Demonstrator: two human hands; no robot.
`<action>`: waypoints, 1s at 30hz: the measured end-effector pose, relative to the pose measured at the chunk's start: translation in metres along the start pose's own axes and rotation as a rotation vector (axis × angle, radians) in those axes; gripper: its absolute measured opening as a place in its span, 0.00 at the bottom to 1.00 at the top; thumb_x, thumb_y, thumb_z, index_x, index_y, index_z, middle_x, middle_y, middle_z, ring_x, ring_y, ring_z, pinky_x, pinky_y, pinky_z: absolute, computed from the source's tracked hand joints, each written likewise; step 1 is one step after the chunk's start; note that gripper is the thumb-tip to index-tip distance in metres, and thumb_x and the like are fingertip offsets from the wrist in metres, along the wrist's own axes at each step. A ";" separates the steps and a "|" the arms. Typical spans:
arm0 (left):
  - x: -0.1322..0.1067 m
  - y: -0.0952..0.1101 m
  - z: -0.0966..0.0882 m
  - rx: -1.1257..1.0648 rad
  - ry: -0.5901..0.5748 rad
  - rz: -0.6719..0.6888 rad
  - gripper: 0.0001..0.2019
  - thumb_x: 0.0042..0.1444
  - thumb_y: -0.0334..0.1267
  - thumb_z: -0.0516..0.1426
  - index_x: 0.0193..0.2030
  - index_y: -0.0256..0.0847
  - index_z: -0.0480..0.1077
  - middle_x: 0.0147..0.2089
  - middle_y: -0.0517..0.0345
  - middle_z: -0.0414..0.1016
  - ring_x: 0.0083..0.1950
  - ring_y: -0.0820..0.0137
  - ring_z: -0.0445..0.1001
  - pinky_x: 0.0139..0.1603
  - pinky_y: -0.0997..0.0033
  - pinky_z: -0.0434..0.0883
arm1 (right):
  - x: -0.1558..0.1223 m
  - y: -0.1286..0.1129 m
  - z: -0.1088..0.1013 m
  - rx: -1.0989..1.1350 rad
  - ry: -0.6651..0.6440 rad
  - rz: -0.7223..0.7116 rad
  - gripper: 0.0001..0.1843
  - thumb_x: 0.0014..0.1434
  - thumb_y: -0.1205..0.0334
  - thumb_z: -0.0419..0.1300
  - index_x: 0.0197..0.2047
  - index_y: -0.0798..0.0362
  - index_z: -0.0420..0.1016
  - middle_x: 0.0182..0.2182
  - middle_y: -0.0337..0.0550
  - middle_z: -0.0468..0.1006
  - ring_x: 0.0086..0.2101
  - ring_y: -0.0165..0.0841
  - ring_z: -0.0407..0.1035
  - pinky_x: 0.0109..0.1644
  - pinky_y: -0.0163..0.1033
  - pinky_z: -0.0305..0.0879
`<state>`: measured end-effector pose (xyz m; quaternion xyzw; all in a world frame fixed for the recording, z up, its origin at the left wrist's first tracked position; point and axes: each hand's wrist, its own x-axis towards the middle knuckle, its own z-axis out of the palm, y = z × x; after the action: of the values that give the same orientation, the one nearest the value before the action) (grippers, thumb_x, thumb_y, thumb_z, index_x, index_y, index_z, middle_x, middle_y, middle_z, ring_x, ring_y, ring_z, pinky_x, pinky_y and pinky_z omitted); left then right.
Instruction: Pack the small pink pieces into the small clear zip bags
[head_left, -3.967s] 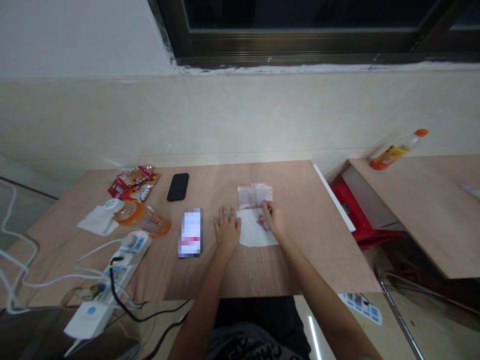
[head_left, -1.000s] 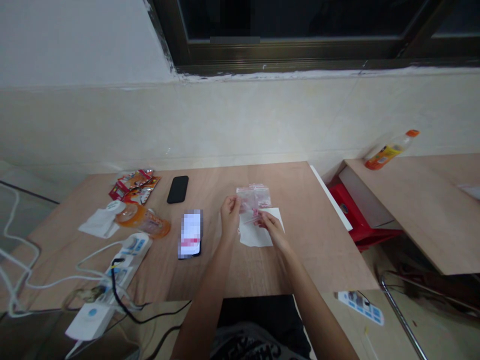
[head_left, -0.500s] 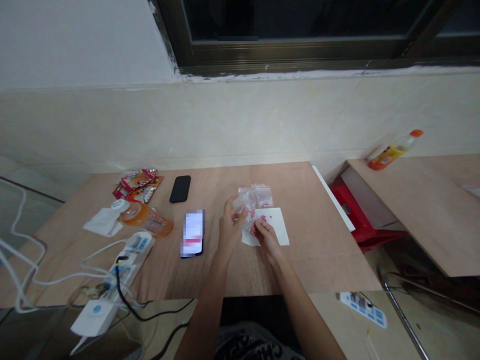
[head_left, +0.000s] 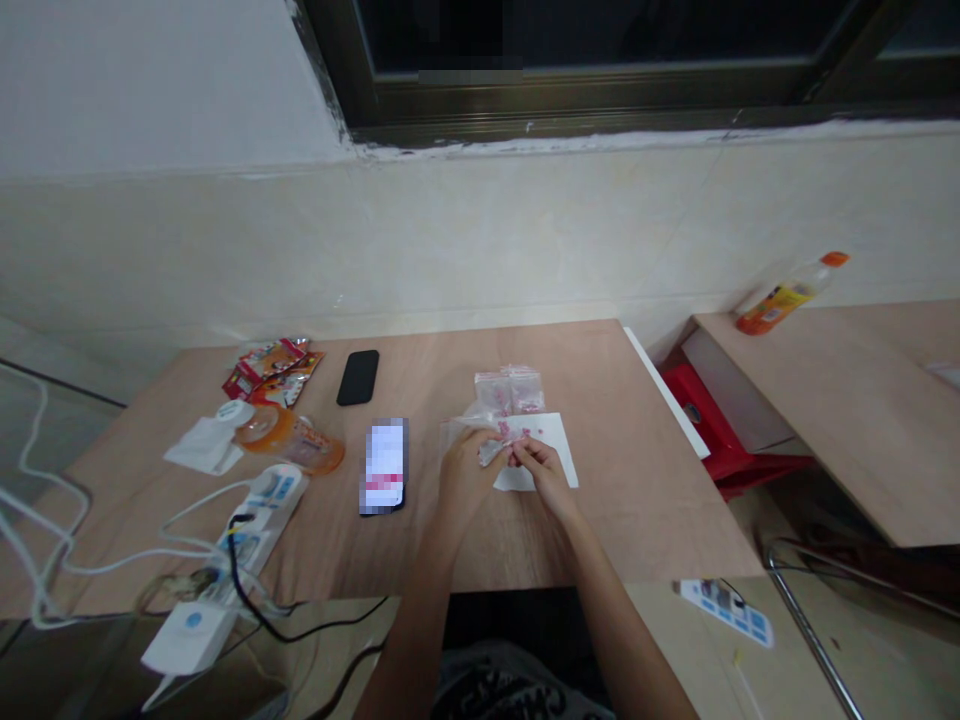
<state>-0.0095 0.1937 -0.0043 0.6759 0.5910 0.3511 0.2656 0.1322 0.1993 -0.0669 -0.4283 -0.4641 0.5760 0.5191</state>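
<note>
My left hand [head_left: 466, 462] is closed on a small clear plastic bag [head_left: 490, 450], held over the left part of a white sheet of paper [head_left: 561, 455]. Close against the bag's mouth is my right hand [head_left: 541, 466], its thumb and fingertips pinched on something small and pinkish-red that I cannot make out. A few small pinkish-red pieces [head_left: 525, 432] lie on the paper beyond my fingers. Just behind the paper, clear zip bags [head_left: 525, 388] lie side by side, with pinkish-red bits in their lower ends.
Left of my hands lie a lit phone [head_left: 384, 465] and a black phone [head_left: 358, 377]. Further left are an orange bottle [head_left: 292, 438] on its side, red snack packets [head_left: 270, 370], a tissue [head_left: 201, 445] and a power strip [head_left: 255, 530] with cables. Another bottle [head_left: 784, 300] stands on the right-hand table.
My left hand has turned over and moved down, bringing the bag's mouth toward my right hand. My right hand has shifted slightly right, and the fingertips of both hands are now close together.
</note>
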 end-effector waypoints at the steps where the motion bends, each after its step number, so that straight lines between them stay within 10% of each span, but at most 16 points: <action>1: 0.000 0.001 0.000 0.010 0.005 0.015 0.05 0.54 0.32 0.60 0.39 0.40 0.74 0.42 0.54 0.77 0.45 0.65 0.76 0.47 0.64 0.72 | -0.001 -0.002 0.000 -0.007 -0.004 -0.001 0.21 0.54 0.42 0.62 0.24 0.52 0.73 0.22 0.38 0.71 0.27 0.31 0.63 0.35 0.37 0.58; 30: -0.004 0.000 -0.004 -0.029 -0.094 0.025 0.07 0.60 0.33 0.53 0.37 0.40 0.72 0.39 0.55 0.78 0.40 0.68 0.76 0.42 0.70 0.71 | -0.006 -0.011 0.011 -0.101 0.046 -0.015 0.19 0.54 0.44 0.61 0.26 0.52 0.72 0.22 0.37 0.70 0.26 0.31 0.63 0.33 0.36 0.59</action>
<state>-0.0130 0.1898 -0.0020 0.6953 0.5642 0.3306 0.2983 0.1244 0.1927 -0.0538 -0.4634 -0.4837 0.5379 0.5118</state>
